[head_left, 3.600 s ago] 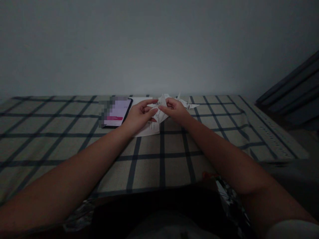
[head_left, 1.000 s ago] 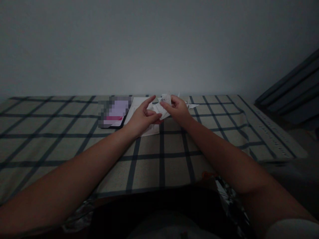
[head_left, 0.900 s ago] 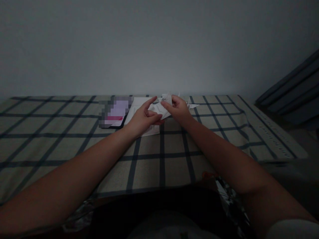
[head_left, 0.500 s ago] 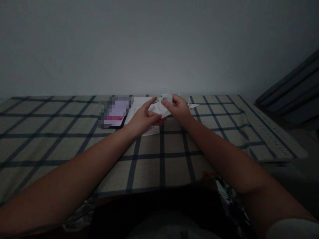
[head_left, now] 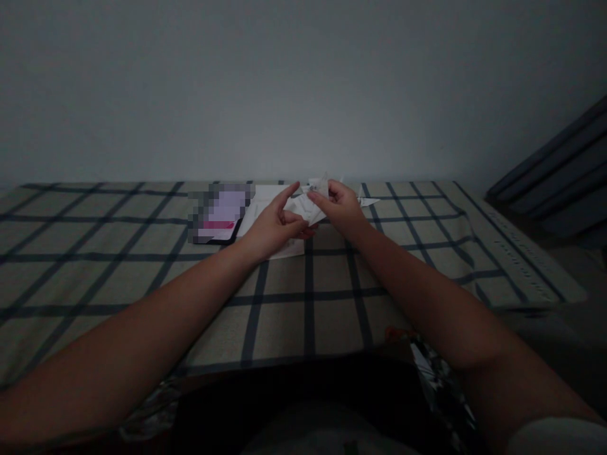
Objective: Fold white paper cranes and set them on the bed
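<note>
A folded white paper (head_left: pixel 318 201) with pointed corners is held up between my two hands, above the far half of the table. My left hand (head_left: pixel 275 225) grips its lower left corner between thumb and fingers, with the index finger stretched upward. On the other side, my right hand (head_left: pixel 344 206) pinches the paper, thumb across its front face. The fingers behind the paper are partly hidden. Just past my right hand lies another folded paper piece (head_left: pixel 370 201) with sharp points, partly covered by the hand.
Flat white sheets (head_left: pixel 288 251) lie under and behind my left hand. Left of them is a phone (head_left: pixel 222 215) with a lit, partly blurred screen. A checked cloth (head_left: pixel 284 322) covers the table, which meets a plain wall (head_left: pixel 303 88). A dark curtain (head_left: pixel 564 170) hangs at the right.
Very little differs. The left thumb has bent slightly at the paper's lower corner, while both hands keep their places and the paper stays where it was.
</note>
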Available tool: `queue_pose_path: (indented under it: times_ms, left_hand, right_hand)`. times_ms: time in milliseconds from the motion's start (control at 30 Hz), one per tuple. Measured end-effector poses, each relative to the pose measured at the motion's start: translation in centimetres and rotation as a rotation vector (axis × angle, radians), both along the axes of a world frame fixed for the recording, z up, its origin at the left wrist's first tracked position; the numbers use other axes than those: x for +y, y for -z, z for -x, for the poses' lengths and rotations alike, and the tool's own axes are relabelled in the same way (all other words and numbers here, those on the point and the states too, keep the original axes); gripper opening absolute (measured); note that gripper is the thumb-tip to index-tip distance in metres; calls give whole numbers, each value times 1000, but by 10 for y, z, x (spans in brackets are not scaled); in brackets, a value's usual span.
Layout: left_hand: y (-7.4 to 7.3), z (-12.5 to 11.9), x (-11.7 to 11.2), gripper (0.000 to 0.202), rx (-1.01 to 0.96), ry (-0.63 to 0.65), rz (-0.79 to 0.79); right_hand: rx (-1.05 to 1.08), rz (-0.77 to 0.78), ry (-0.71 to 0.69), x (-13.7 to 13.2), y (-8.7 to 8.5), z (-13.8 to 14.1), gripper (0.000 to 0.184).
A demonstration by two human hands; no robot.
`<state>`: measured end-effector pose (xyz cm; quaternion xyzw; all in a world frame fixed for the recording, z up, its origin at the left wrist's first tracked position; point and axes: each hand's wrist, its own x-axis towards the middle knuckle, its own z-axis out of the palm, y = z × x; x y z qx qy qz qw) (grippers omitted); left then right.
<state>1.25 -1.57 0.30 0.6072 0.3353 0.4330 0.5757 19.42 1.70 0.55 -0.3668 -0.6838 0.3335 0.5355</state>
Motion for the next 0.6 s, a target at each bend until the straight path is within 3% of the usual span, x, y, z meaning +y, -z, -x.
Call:
queue_pose_path:
  times_ms: [267,433,600]
  left_hand:
    - [2,2,1,112,-2,15,-27]
    - [0,3,4,96,20,-133,-69]
    - [-6,3,4,73,60,-244,-153]
  right_hand:
    - [52,41,-9,6,4,0,37]
    - [-33,79,-127,2,2,0,41]
    - [-134,35,-103,-1,0,-1,39]
